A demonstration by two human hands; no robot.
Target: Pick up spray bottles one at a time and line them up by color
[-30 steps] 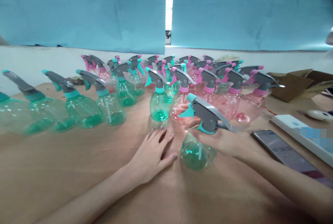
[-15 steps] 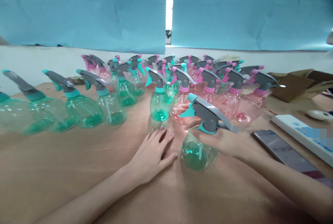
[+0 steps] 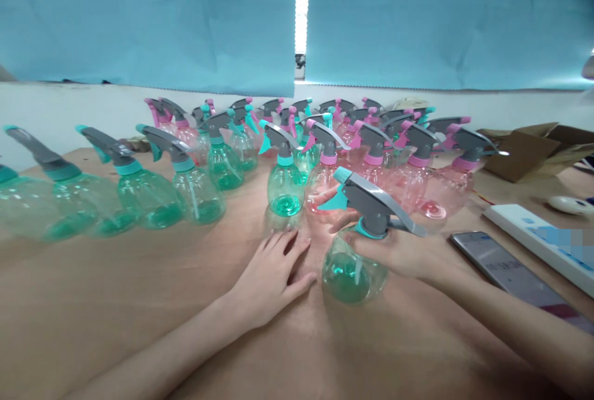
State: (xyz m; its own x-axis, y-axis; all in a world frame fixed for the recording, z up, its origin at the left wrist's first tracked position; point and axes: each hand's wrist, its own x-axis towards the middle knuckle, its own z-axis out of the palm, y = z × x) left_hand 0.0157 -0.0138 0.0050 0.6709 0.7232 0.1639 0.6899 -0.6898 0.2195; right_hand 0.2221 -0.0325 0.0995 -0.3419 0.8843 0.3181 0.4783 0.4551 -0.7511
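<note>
My right hand (image 3: pixel 394 254) is wrapped round the neck of a green spray bottle (image 3: pixel 348 276) with a grey and turquoise trigger head. That bottle is a little tilted, its nozzle facing left, and some of my fingers reach out behind the trigger. To its left, my left hand (image 3: pixel 271 276) lies palm down on the table (image 3: pixel 153 301), fingers spread and holding nothing. Just beyond my left fingertips stands another green spray bottle (image 3: pixel 285 186). A pink spray bottle (image 3: pixel 320 180) is beside it, partly hidden by my right fingers.
Several green spray bottles (image 3: pixel 153 199) line the left side. More pink and green ones crowd the back, near the wall. At the right lie a phone (image 3: pixel 510 270), a white power strip (image 3: pixel 542 242), a white mouse (image 3: pixel 570 205) and an open cardboard box (image 3: pixel 524 152).
The fingers of my right hand by the trigger have shifted slightly and spread. The held spray bottle and my left hand stay in place.
</note>
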